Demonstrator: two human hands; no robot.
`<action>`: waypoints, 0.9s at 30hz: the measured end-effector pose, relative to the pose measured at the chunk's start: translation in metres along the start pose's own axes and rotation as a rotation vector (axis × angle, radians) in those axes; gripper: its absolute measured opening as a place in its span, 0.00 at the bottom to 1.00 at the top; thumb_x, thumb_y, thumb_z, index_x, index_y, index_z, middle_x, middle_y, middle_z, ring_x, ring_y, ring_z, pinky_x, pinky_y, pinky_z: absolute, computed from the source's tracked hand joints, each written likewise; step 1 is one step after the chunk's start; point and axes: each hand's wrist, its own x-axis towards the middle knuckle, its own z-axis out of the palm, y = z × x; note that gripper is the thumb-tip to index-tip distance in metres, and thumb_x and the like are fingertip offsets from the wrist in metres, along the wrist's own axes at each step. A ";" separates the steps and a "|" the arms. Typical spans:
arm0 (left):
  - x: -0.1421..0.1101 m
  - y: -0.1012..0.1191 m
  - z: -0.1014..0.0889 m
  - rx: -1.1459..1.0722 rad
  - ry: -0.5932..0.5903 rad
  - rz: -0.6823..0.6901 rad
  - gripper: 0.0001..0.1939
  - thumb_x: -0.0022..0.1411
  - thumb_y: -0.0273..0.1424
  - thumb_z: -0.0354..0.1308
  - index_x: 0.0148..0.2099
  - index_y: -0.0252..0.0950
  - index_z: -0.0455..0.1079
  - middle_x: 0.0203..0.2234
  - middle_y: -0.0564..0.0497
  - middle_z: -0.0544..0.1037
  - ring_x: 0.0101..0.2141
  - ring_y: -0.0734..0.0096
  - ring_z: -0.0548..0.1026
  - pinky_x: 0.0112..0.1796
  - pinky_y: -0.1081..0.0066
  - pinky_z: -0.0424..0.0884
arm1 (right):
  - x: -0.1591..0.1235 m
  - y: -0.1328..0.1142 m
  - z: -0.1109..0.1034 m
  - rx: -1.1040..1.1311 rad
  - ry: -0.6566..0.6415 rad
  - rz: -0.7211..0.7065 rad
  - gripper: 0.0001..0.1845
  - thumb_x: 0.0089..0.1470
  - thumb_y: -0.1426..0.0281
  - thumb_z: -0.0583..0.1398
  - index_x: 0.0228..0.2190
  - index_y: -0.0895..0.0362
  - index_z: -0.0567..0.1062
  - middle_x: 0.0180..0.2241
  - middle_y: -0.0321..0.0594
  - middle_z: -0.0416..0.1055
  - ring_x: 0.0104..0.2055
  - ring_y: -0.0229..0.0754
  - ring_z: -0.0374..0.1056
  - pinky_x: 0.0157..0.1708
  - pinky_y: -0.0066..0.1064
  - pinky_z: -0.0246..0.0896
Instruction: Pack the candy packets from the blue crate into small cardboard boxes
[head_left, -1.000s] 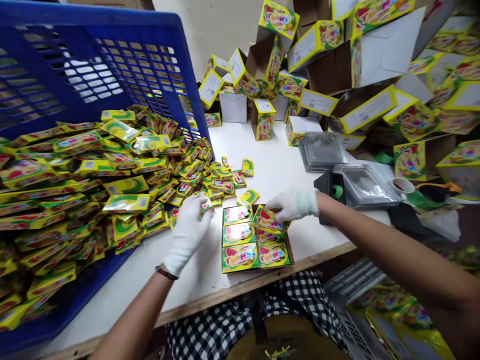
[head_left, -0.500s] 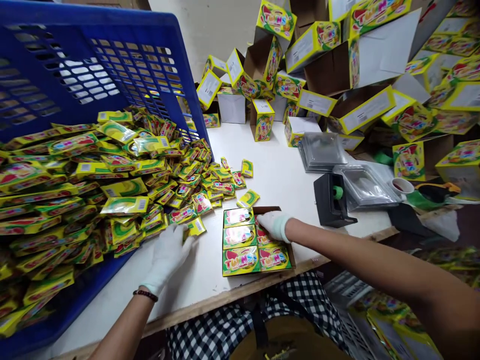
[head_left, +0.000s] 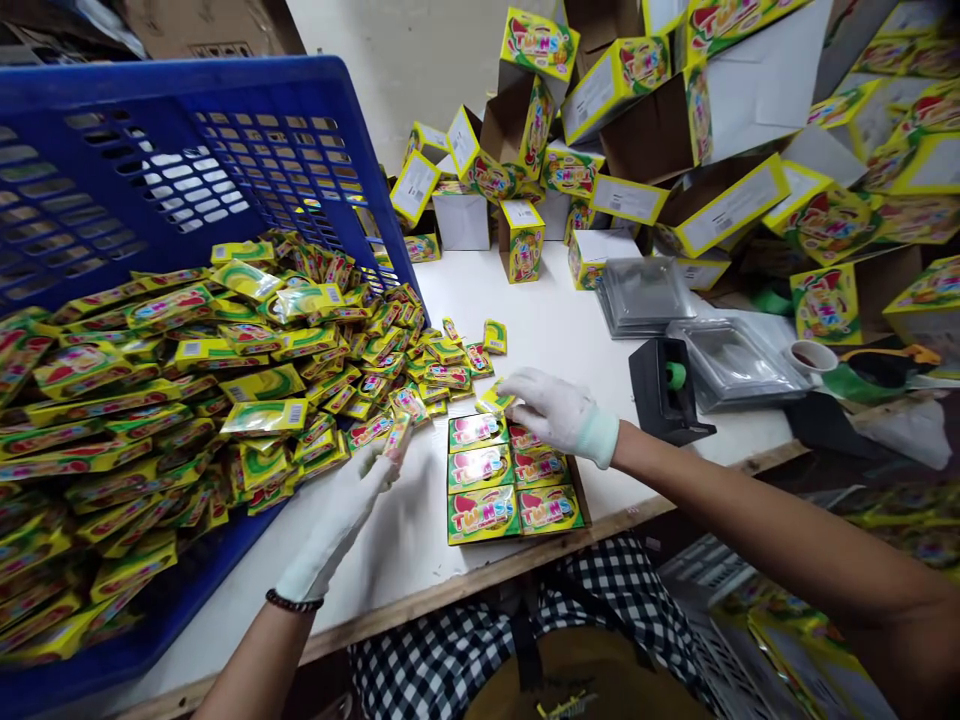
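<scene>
My left hand point(head_left: 341, 515), in a white glove, pinches a small yellow-green candy packet point(head_left: 397, 437) at the edge of the loose pile. My right hand point(head_left: 555, 412), gloved too, reaches over the back right corner of an open display box point(head_left: 586, 508). Its fingers close on another candy packet point(head_left: 495, 397) lying just behind that box. Inside the box, TWINS packets point(head_left: 484, 512) lie flat in two columns, printed faces up. My right hand partly covers the back right packet.
A tipped blue crate point(head_left: 300, 75) spills a heap of packets point(head_left: 262, 380) onto the white table point(head_left: 465, 300) at left. Empty display boxes point(head_left: 525, 240) pile up behind. At right are a black tape dispenser point(head_left: 660, 390), clear plastic sheets point(head_left: 649, 295) and a cup point(head_left: 812, 357).
My right hand has left the box's inside and moved back to the packet behind it. My left hand has lifted a packet up from the table. The view has shifted slightly.
</scene>
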 end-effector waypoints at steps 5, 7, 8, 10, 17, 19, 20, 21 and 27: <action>-0.014 0.073 0.039 -0.203 -0.302 0.163 0.22 0.65 0.48 0.53 0.52 0.40 0.72 0.45 0.47 0.78 0.45 0.61 0.74 0.47 0.63 0.72 | 0.015 -0.030 -0.017 -0.110 -0.106 -0.282 0.19 0.59 0.75 0.55 0.52 0.59 0.70 0.52 0.50 0.69 0.53 0.47 0.65 0.51 0.37 0.61; -0.013 0.085 0.054 -0.193 -0.250 0.231 0.23 0.68 0.47 0.47 0.55 0.40 0.70 0.51 0.47 0.76 0.52 0.60 0.72 0.55 0.60 0.68 | 0.012 -0.026 -0.023 -0.162 -0.197 -0.165 0.14 0.60 0.73 0.55 0.47 0.58 0.72 0.46 0.47 0.73 0.48 0.45 0.68 0.48 0.35 0.61; -0.011 0.086 0.059 -0.141 -0.186 0.260 0.24 0.69 0.46 0.45 0.58 0.40 0.68 0.54 0.46 0.74 0.55 0.59 0.70 0.58 0.58 0.66 | 0.009 -0.019 -0.025 -0.184 -0.220 -0.051 0.13 0.60 0.71 0.56 0.47 0.57 0.72 0.45 0.46 0.74 0.46 0.45 0.69 0.46 0.34 0.61; -0.008 0.080 0.068 0.049 -0.051 0.339 0.25 0.70 0.45 0.45 0.61 0.39 0.64 0.58 0.44 0.71 0.59 0.57 0.67 0.60 0.55 0.61 | 0.001 0.002 -0.027 -0.232 -0.265 0.219 0.15 0.60 0.69 0.56 0.48 0.56 0.72 0.43 0.44 0.76 0.43 0.45 0.70 0.43 0.33 0.60; -0.005 0.048 0.086 0.649 -0.089 0.624 0.24 0.68 0.41 0.48 0.60 0.33 0.63 0.57 0.36 0.68 0.61 0.45 0.61 0.59 0.43 0.59 | -0.006 0.042 0.003 -0.325 -0.451 0.502 0.16 0.60 0.67 0.56 0.48 0.55 0.73 0.44 0.47 0.77 0.44 0.48 0.72 0.38 0.32 0.60; -0.007 0.041 0.091 0.627 -0.086 0.650 0.25 0.68 0.40 0.49 0.62 0.33 0.61 0.59 0.36 0.66 0.63 0.47 0.59 0.61 0.44 0.58 | -0.006 0.038 0.013 -0.322 -0.450 0.484 0.16 0.61 0.68 0.55 0.50 0.55 0.73 0.46 0.48 0.76 0.45 0.48 0.72 0.39 0.32 0.61; -0.009 0.037 0.094 0.602 -0.073 0.663 0.25 0.68 0.40 0.49 0.62 0.33 0.61 0.60 0.36 0.65 0.64 0.47 0.57 0.62 0.45 0.57 | -0.007 0.036 0.016 -0.328 -0.451 0.472 0.17 0.61 0.69 0.54 0.50 0.55 0.73 0.47 0.49 0.75 0.45 0.48 0.72 0.40 0.32 0.61; -0.010 0.033 0.096 0.567 -0.059 0.670 0.25 0.68 0.39 0.49 0.62 0.33 0.60 0.61 0.36 0.64 0.65 0.48 0.56 0.63 0.46 0.56 | -0.008 0.033 0.019 -0.350 -0.452 0.456 0.17 0.62 0.70 0.53 0.50 0.55 0.73 0.48 0.50 0.74 0.45 0.48 0.71 0.40 0.33 0.61; 0.013 0.010 0.084 0.330 0.219 0.477 0.20 0.69 0.36 0.47 0.59 0.34 0.65 0.60 0.38 0.66 0.63 0.55 0.61 0.63 0.54 0.59 | -0.015 0.017 0.036 -0.659 -0.467 0.318 0.19 0.62 0.79 0.48 0.45 0.63 0.76 0.46 0.58 0.72 0.49 0.55 0.68 0.45 0.41 0.62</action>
